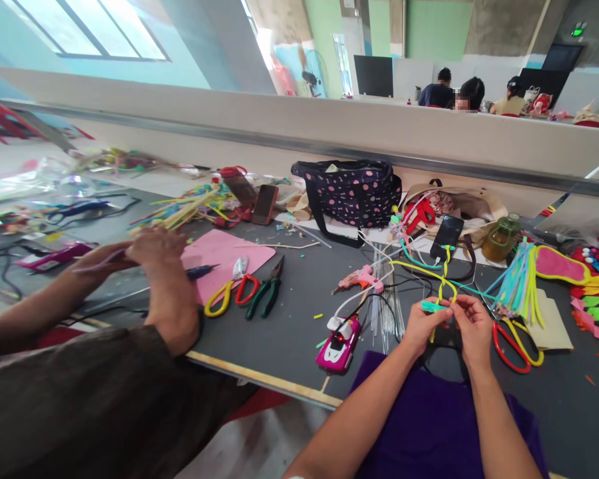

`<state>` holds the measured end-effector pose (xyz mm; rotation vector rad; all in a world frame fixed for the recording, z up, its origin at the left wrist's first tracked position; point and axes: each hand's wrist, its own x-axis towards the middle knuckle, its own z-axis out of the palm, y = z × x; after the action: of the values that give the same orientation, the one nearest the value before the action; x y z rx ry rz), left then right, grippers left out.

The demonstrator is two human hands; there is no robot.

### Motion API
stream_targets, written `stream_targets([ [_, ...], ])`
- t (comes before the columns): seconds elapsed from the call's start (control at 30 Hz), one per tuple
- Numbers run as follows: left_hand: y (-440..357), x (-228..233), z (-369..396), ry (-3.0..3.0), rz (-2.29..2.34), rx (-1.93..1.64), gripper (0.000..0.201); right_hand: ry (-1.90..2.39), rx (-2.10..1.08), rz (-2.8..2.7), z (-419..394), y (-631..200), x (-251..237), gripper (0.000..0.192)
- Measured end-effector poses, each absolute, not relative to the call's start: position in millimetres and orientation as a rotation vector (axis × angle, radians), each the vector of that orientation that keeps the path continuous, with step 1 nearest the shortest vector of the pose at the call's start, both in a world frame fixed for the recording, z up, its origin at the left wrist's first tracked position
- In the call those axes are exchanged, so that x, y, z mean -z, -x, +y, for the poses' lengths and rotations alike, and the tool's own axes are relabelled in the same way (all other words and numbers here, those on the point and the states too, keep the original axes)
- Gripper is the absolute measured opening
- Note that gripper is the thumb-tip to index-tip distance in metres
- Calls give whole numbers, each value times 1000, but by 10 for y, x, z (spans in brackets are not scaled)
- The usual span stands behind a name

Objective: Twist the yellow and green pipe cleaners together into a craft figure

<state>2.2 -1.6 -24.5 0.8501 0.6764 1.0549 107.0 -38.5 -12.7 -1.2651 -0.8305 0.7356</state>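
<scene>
Yellow pipe-cleaner loop [442, 283] rises from both hands over the dark grey table [289, 313], long axis running up and away; left hand [422, 326] pinches a teal stem piece [432, 306] against it, fingers closed; right hand [472, 322] grips just beside, touching; neighbour's hands [154, 246] work well apart, leftward.

So I count three pairs of scissors: yellow-handled [218, 299], red-handled [246, 287], red-and-yellow [516, 342]. One green-handled pliers [266, 293], three phones [265, 203].
</scene>
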Motion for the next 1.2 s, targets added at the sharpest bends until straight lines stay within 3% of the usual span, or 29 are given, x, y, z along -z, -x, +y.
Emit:
stream_targets([
  [0.63, -10, 236, -24, -953, 765, -1088, 18, 1305, -732, -874, -397, -1092, 229, 29],
  [1.2, -26, 237, -34, -931, 766, -1048, 21, 1343, -660, -896, -405, -1076, 179, 26],
])
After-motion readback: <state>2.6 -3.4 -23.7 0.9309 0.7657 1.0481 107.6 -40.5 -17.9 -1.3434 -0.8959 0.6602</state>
